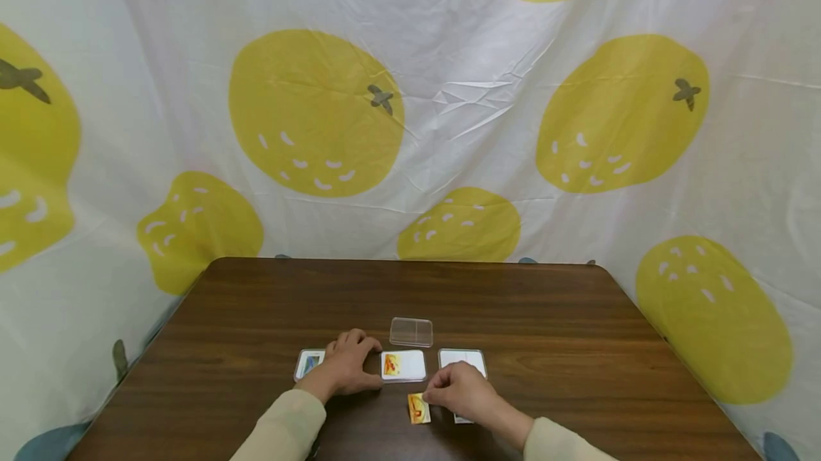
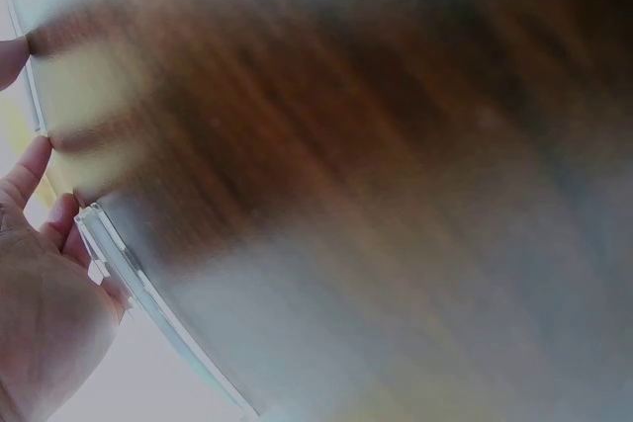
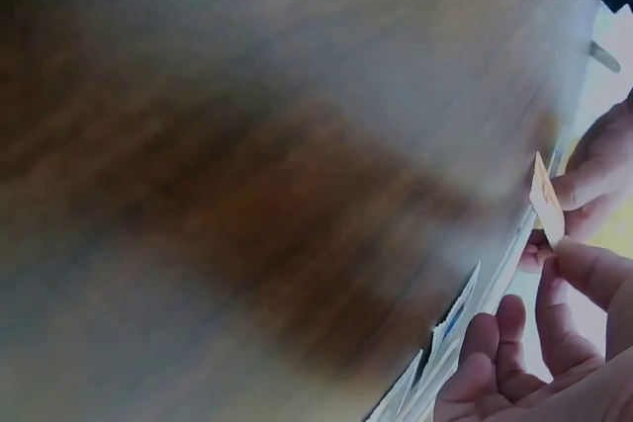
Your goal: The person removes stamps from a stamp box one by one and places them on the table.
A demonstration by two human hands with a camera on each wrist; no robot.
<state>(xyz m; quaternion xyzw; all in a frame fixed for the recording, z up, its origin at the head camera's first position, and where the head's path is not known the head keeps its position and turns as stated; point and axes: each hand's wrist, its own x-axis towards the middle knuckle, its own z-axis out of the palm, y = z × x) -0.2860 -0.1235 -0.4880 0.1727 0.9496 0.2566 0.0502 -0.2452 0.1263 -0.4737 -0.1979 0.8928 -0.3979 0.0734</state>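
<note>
My right hand (image 1: 463,388) pinches a small yellow-and-orange picture card (image 1: 420,408) between thumb and fingertips, above the near part of the table. In the right wrist view the card (image 3: 546,197) stands tilted off the tabletop. My left hand (image 1: 349,363) rests with fingers spread on the table, beside the left edge of a clear flat case (image 1: 410,365); whether it touches the case I cannot tell. That case has a white inside with an orange picture card (image 1: 392,364) in its left part. The right hand partly covers another white case (image 1: 463,357).
A clear rectangular lid (image 1: 411,332) lies behind the middle case. At the left, a case with a blue-green picture (image 1: 312,360) is partly behind my left hand. Another card (image 1: 459,419) shows under my right hand. A lemon-print cloth (image 1: 474,126) hangs behind the brown table (image 1: 545,318).
</note>
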